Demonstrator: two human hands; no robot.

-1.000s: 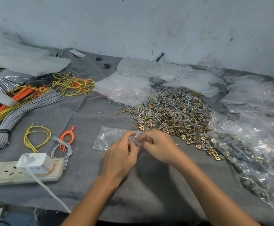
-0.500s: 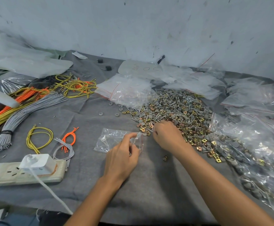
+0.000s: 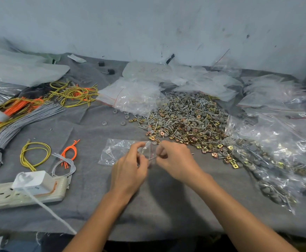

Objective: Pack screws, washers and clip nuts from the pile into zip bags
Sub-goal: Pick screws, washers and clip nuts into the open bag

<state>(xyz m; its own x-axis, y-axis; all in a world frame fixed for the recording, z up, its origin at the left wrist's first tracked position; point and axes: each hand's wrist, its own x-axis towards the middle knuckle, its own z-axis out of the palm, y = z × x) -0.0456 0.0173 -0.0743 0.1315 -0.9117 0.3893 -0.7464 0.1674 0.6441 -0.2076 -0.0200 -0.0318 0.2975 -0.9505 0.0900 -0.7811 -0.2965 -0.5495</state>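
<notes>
A small clear zip bag [image 3: 118, 150] with a red seal line lies on the grey cloth in the middle. My left hand [image 3: 130, 168] pinches its mouth at the right end. My right hand [image 3: 176, 159] is at that mouth too, fingers curled and pinched together; what they hold is hidden. Behind and to the right spreads the pile [image 3: 188, 119] of screws, grey washers and gold clip nuts.
Filled zip bags [image 3: 268, 160] lie along the right side, empty bags [image 3: 135, 95] behind the pile. Bundles of grey, orange and yellow wires [image 3: 21, 115] cover the left. A power strip [image 3: 23, 194] with a white charger sits front left.
My right hand came back from the pile's near edge to the bag's mouth. My left hand kept hold of the bag.
</notes>
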